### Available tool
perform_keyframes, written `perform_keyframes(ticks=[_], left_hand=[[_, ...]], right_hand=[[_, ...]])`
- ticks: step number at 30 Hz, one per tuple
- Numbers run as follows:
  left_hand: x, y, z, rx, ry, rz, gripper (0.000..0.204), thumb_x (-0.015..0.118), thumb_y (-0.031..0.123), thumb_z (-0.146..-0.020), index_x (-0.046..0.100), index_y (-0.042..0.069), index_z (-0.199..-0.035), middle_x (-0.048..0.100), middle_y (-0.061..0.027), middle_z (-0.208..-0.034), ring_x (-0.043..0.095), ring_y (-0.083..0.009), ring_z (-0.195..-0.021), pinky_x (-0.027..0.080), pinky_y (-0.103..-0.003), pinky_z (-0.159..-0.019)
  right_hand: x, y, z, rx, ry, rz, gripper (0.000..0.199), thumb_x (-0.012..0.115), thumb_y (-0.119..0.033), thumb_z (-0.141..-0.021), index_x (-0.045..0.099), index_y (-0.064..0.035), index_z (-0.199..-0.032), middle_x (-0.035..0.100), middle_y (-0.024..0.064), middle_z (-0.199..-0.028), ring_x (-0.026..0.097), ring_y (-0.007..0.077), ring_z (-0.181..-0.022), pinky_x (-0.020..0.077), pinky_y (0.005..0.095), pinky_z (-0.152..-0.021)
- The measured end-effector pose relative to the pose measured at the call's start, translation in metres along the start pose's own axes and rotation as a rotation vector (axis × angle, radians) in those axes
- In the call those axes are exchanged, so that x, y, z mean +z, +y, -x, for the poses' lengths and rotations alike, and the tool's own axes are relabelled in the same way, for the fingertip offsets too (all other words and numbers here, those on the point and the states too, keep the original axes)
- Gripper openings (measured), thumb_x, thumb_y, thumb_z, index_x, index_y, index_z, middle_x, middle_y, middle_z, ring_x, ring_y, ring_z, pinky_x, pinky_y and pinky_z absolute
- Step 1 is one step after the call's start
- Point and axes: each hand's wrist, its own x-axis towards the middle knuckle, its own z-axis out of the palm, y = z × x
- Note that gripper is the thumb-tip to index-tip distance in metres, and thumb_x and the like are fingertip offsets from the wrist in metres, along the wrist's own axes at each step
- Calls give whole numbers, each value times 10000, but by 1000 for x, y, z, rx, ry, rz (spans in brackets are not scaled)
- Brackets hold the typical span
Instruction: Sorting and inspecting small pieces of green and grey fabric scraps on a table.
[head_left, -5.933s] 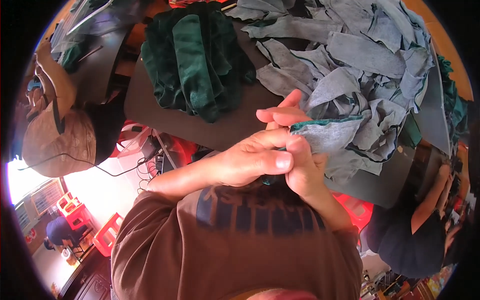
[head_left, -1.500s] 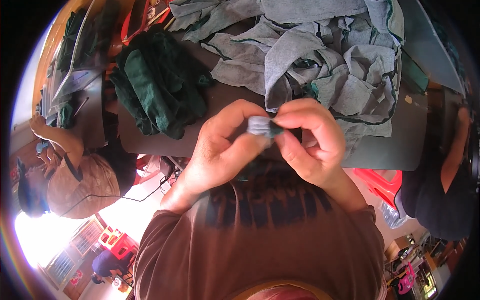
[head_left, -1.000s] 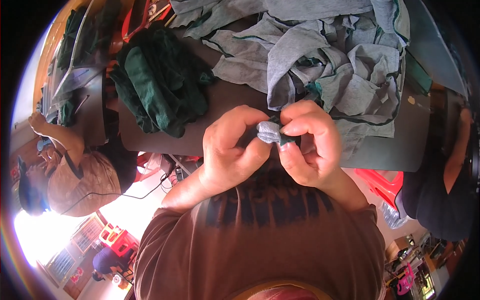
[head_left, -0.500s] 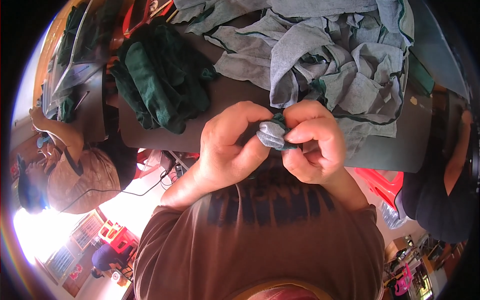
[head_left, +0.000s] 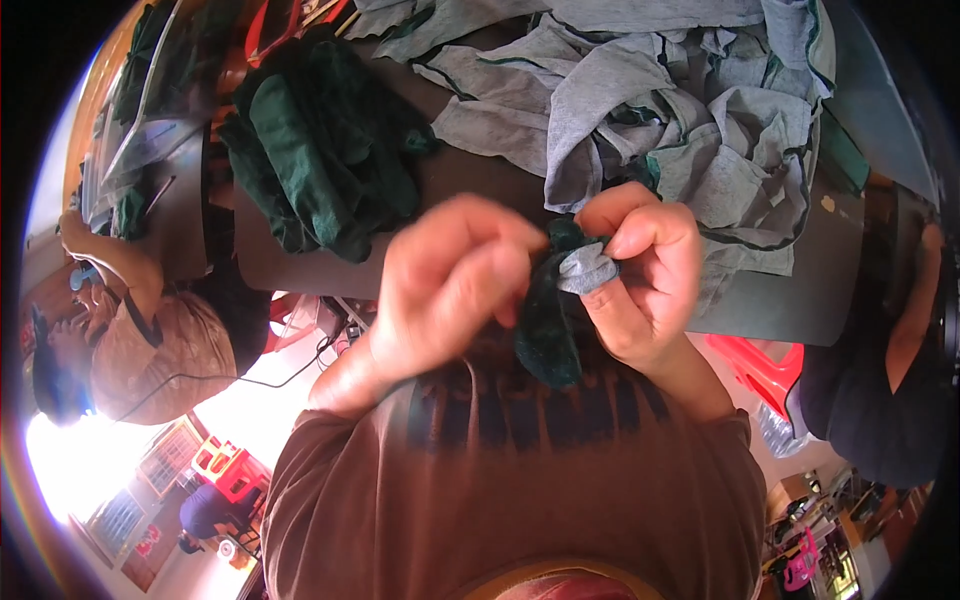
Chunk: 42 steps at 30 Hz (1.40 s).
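Observation:
In front of my chest hangs a narrow strip of dark green cloth (head_left: 548, 335) with a grey folded end. My right hand (head_left: 650, 270) is closed on it, the grey end wrapped over the thumb tip and the fingers pinching the green part above. My left hand (head_left: 450, 285) is at the strip's left side, its fingers bent and smeared by motion. Whether those fingertips grip the cloth I cannot tell. Beyond my hands, a heap of grey cloth pieces (head_left: 600, 100) with dark green edging spreads over the dark table (head_left: 480, 185).
To the left on the table lies a pile of dark green cloth (head_left: 320, 150). One person (head_left: 165, 350) sits at the left, and another in dark clothing (head_left: 870, 400) at the right. A red stool (head_left: 765, 370) stands below the table's right side.
The green strip now hangs down between my hands, where before it was bunched up in both. My left hand has moved slightly left, away from the grey end, which stays at the right thumb.

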Motion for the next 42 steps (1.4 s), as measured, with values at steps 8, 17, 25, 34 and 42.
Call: perform_keyframes(ticks=[8, 17, 25, 34, 42], left_hand=[[2, -4, -20, 225, -47, -199, 195, 635, 132, -835, 557, 10, -966, 537, -41, -819, 507, -121, -731, 417, -251, -646], [-4, -9, -22, 580, 109, -461, 162, 669, 64, -788, 537, 5, -860, 550, -77, -739, 502, -165, -595, 406, -262, -524], [-6, -15, -17, 502, 207, -407, 148, 650, 71, -812, 521, 4, -841, 524, -42, -715, 476, -120, -591, 393, -242, -518], [-17, 1, -3, 82, 143, 535, 182, 527, 222, -918, 494, 44, -910, 418, 31, -659, 278, -19, -456, 225, -186, -414], [-40, 5, 4, 71, 99, 211, 428, 512, 433, -888, 481, 8, -916, 433, -31, -742, 394, -58, -546, 319, -185, -492]], right_hand=[[-3, -6, -3, 136, -105, 84, 252, 627, 44, -740, 462, -38, -913, 490, 111, -933, 491, 161, -828, 407, 259, -750], [3, -18, -7, 638, -14, -491, 302, 567, -16, -852, 444, -19, -1127, 467, 62, -1079, 491, 103, -902, 416, 236, -801], [19, -26, -9, 563, -103, -74, 362, 516, -43, -891, 371, 2, -1220, 526, 43, -982, 484, 70, -884, 389, 193, -762], [-1, -43, -21, 423, -154, 161, 76, 549, -42, -866, 578, 26, -879, 536, -6, -747, 446, 27, -666, 364, 179, -599], [-2, -54, -22, 520, -59, 127, 70, 588, -53, -853, 573, 15, -842, 505, -33, -688, 408, 26, -608, 333, 177, -548]])
